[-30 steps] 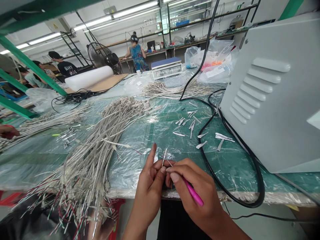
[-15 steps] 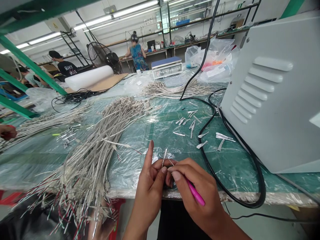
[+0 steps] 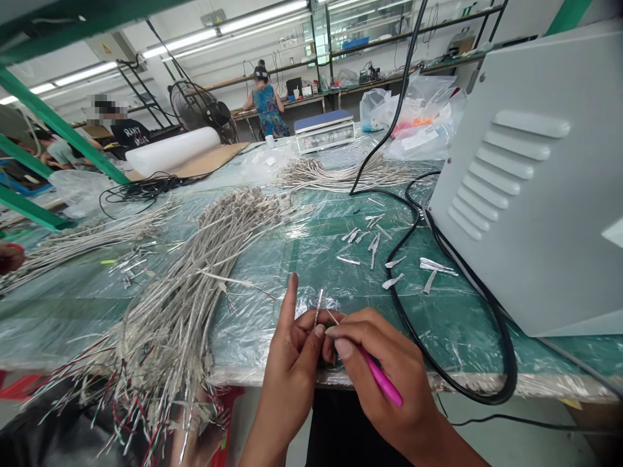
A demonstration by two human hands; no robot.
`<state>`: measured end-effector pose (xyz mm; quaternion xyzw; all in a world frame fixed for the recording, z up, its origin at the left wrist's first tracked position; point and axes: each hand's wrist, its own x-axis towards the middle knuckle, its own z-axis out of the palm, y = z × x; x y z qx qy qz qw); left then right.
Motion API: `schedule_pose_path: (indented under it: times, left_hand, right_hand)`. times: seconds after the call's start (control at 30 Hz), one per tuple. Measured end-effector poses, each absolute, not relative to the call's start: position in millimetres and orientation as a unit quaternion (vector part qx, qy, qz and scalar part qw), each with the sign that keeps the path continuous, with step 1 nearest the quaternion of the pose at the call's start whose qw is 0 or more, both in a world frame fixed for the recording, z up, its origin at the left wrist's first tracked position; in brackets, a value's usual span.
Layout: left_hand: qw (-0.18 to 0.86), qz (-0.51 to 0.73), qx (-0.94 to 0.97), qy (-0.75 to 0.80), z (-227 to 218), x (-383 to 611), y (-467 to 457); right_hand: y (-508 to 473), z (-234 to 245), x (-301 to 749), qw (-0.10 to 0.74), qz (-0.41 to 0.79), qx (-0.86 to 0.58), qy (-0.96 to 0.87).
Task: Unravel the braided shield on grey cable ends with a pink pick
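My left hand (image 3: 293, 366) is closed between thumb and fingers on a thin cable end (image 3: 318, 306) with a silvery, foil-like tip pointing up; its index finger sticks out straight. My right hand (image 3: 389, 370) grips a pink-handled pick (image 3: 385, 384) like a pen. The thin metal tip of the pick shows just right of the cable end; whether they touch I cannot tell. Both hands meet above the table's front edge. To their left lies a big bundle of grey cables (image 3: 221, 237), with stripped coloured wire ends hanging over the edge.
A grey metal housing (image 3: 530, 194) with vents stands at right, a black cable (image 3: 433, 350) looping before it. Foil scraps (image 3: 374, 250) lie on the plastic-covered green table (image 3: 316, 240). More cables (image 3: 341, 174) lie behind. Another person's hand (image 3: 10, 258) is at far left.
The pink handle has shifted slightly right and down in my right hand, and the foil tip leans a little more left. The other person's hand at far left has moved left.
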<state>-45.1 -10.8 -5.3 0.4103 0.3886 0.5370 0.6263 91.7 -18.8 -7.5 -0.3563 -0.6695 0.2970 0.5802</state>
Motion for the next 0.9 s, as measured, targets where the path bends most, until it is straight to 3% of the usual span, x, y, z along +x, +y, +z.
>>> schedule_pose_path:
  times: [0.9]
  left_hand:
    - [0.625, 0.545, 0.400, 0.390, -5.6, -46.6, -12.2]
  right_hand:
    - [-16.0, -10.9, 89.3, 0.559, 0.329, -0.372, -0.664]
